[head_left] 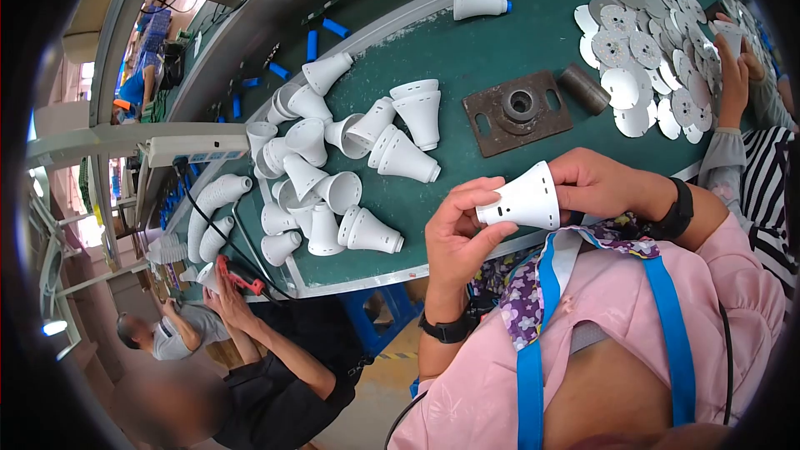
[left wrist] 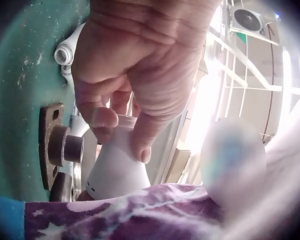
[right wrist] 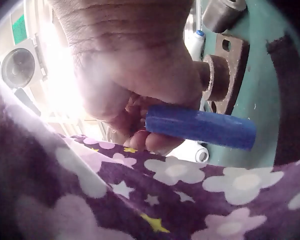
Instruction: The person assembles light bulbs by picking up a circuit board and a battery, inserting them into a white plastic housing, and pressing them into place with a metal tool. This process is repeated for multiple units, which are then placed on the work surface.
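Note:
In the head view a white cone-shaped housing (head_left: 531,198) lies tilted between both hands. My left hand (head_left: 462,229) pinches its narrow end with thumb and fingers; the left wrist view shows the same hold by the left hand (left wrist: 140,75) on the housing (left wrist: 119,170). At the wide rim is my right hand (head_left: 596,183), its fingers partly hidden by the housing. Seen from the right wrist, a blue cylinder (right wrist: 200,127) sticks out of the curled fingers of the right hand (right wrist: 135,80).
Beyond the hands lie a brown metal fixture (head_left: 518,112) and a metal cylinder (head_left: 584,89). White housings (head_left: 321,167) crowd the left, round metal discs (head_left: 642,50) the right. One housing with a blue end (head_left: 479,0) lies at the far edge. Other people work on both sides.

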Demonstrator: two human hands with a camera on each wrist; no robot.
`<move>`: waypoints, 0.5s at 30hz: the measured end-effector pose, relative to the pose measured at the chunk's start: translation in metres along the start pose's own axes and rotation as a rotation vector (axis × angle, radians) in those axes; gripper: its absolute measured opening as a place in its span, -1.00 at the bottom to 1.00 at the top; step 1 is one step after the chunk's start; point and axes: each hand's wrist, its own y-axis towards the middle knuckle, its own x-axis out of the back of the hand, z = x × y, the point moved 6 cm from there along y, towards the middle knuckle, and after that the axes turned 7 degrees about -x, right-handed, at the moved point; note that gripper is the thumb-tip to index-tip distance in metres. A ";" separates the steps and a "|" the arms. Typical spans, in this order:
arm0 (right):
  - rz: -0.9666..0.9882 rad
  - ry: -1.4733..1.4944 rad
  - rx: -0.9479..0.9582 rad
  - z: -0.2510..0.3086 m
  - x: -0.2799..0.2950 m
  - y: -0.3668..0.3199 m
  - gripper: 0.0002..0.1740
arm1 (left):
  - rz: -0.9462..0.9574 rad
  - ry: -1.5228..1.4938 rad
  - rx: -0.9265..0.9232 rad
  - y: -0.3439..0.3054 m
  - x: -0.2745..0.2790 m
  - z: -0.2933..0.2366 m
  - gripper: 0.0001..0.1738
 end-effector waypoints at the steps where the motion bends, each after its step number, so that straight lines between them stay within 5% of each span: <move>1: -0.001 0.001 -0.001 0.001 0.000 0.000 -0.76 | -0.003 -0.001 0.009 0.000 0.000 0.000 -0.54; 12: -0.111 -0.088 -0.191 0.002 0.002 0.004 -0.75 | -0.042 0.046 -0.014 0.000 0.002 0.000 -0.54; 15: -0.167 0.001 -0.229 0.001 0.009 -0.003 -0.74 | -0.239 0.022 -0.058 -0.005 0.035 0.008 -0.55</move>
